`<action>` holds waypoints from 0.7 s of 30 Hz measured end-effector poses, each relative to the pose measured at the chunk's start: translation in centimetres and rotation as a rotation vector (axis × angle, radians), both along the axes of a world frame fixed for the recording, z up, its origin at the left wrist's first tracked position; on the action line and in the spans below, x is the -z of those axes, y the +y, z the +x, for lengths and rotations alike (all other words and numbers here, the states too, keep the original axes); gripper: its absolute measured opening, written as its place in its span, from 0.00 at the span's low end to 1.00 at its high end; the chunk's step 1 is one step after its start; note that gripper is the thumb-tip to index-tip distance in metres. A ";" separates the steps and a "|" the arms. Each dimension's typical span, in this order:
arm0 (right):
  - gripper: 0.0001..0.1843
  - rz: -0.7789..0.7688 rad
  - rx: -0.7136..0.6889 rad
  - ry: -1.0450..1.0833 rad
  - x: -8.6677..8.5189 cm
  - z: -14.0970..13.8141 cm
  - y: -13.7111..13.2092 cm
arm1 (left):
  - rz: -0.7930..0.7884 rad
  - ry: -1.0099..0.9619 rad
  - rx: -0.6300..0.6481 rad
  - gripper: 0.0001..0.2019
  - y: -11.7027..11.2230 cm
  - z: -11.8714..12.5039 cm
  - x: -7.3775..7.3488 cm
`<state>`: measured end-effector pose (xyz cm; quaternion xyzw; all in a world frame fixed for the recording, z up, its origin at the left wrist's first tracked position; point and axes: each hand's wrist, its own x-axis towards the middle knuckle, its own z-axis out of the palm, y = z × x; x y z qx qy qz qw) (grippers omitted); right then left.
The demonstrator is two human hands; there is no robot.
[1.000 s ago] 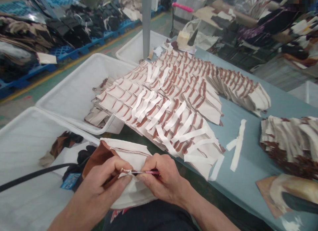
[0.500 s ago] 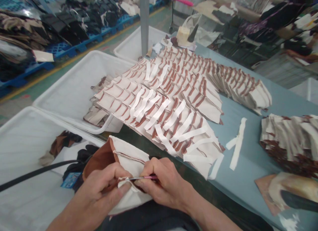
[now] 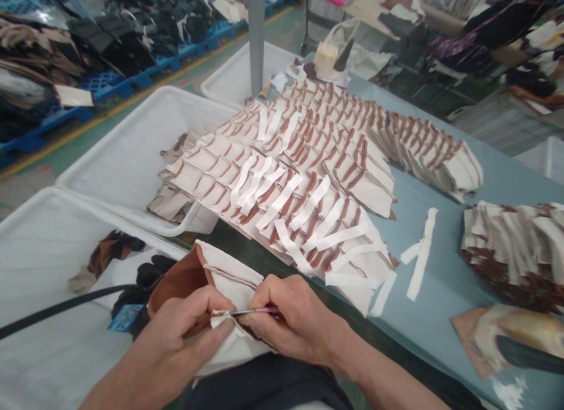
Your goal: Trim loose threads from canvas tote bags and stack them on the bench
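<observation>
A sewn piece [image 3: 235,279], cream-white outside and rust-brown inside, lies over my dark-clothed lap with its brown side curving open at the left. My left hand [image 3: 187,325] pinches a seam edge of it between thumb and fingers. Close on the right, my right hand [image 3: 288,316] is closed around a slim metal tool with a pink handle [image 3: 264,309]. The tool's thin tip points left and meets the seam beside my left thumb. Whether it is a blade or a pick, I cannot tell. My right fingers partly cover the handle and the piece.
Rows of similar pieces [image 3: 282,157] overlap across the blue-grey table [image 3: 434,298], with white strips [image 3: 341,236] on top. At right sit a stacked bundle [image 3: 506,245] and a glue-stained container [image 3: 515,333]. White plastic bins [image 3: 118,157] stand at left; a grey post [image 3: 256,46] rises behind.
Both hands keep their hold at the seam. The right hand and the tool have shifted very slightly upward; the sewn piece has barely moved.
</observation>
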<state>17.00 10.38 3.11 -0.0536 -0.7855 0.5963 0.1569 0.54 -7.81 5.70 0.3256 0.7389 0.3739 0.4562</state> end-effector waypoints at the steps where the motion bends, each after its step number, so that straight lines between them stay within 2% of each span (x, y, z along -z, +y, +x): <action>1: 0.17 0.012 -0.016 0.016 0.0 -0.1 0.1 | -0.010 0.029 0.014 0.18 0.0 0.1 -0.1; 5: 0.17 -0.035 -0.034 0.068 0.3 -0.1 0.3 | -0.041 0.067 0.001 0.17 0.0 0.9 -0.5; 12: 0.19 -0.050 0.007 0.084 2.0 0.1 -0.1 | -0.048 -0.143 -0.112 0.16 0.6 2.2 -0.5; 16: 0.18 -0.032 0.022 0.104 2.9 0.0 -0.3 | -0.039 -0.168 -0.081 0.17 0.8 1.8 0.0; 21: 0.19 -0.132 0.047 0.022 2.8 0.0 -0.8 | 0.044 -0.122 0.007 0.20 0.5 1.0 1.3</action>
